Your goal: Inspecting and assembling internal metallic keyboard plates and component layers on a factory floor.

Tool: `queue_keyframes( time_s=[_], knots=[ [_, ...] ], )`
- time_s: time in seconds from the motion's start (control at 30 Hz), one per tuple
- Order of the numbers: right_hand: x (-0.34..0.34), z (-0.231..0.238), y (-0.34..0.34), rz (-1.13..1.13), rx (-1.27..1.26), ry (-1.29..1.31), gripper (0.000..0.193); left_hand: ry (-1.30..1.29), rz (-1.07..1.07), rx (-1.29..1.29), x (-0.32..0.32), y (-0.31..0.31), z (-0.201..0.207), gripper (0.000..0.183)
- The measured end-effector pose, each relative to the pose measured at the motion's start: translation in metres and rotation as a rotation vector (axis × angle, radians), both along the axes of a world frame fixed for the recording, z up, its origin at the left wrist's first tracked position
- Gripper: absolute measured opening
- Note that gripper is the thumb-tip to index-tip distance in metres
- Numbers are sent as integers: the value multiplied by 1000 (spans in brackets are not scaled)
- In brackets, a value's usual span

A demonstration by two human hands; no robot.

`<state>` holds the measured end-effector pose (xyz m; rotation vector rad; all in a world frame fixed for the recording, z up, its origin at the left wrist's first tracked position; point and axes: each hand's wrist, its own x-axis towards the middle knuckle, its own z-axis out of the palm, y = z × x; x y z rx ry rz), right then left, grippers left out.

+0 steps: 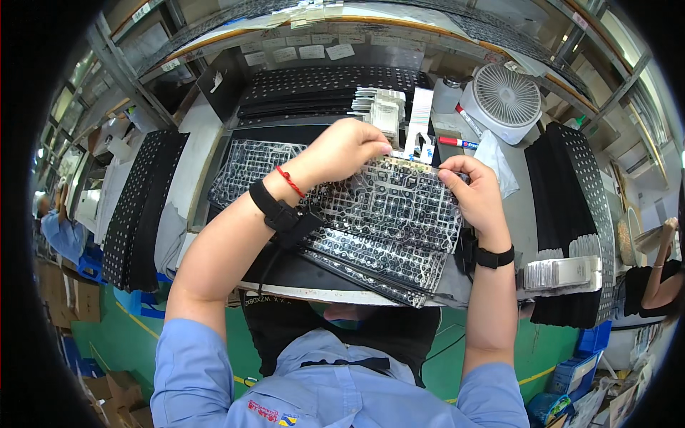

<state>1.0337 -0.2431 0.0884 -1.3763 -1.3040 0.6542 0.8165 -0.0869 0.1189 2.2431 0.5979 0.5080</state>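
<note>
My right hand [476,192] grips the upper right corner of a keyboard membrane sheet [399,196], a clear, dark-patterned panel full of small holes, between thumb and fingers. At the sheet's upper edge, left of its middle, my left hand [346,151] is closed in a pinch; what lies between its fingertips is too small to make out. Under the raised sheet lies a stack of similar keyboard sheets [378,260], partly covered. More of these sheets [260,153] spread out to the left, partly behind my left forearm.
Behind my hands stand stacked white cards [385,114], a red marker [457,143], a bottle [448,94] and a white fan [505,96]. Black perforated strips [146,207] lie left, others [571,207] right, with white pieces [564,273] on them. A shelf edge [399,21] crosses above.
</note>
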Motion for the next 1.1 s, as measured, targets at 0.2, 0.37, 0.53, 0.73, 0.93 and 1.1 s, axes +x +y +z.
queue_keyframes(
  time_s=[0.2, 0.37, 0.53, 0.73, 0.93, 1.1],
  knots=[
    [4, -2, 3, -2, 16, 17, 8, -287, 247, 96, -30, 9, 14, 21],
    [4, -2, 1, -40, -23, 11, 7, -259, -205, -611, -30, -80, 29, 16],
    [3, -3, 5, -25, 17, -9, 8, -247, -675, -593, -7, -171, -27, 17],
    [7, -6, 3, -52, -4, 14, 8, 44, -840, -544, 10, -225, -47, 30],
    [6, -6, 2, -58, 19, 11, 8, -59, -713, -241, -25, -147, -5, 25],
    [6, -6, 5, -73, 43, -12, 7, -269, 35, -195, -99, -15, 29, 12]
  ],
)
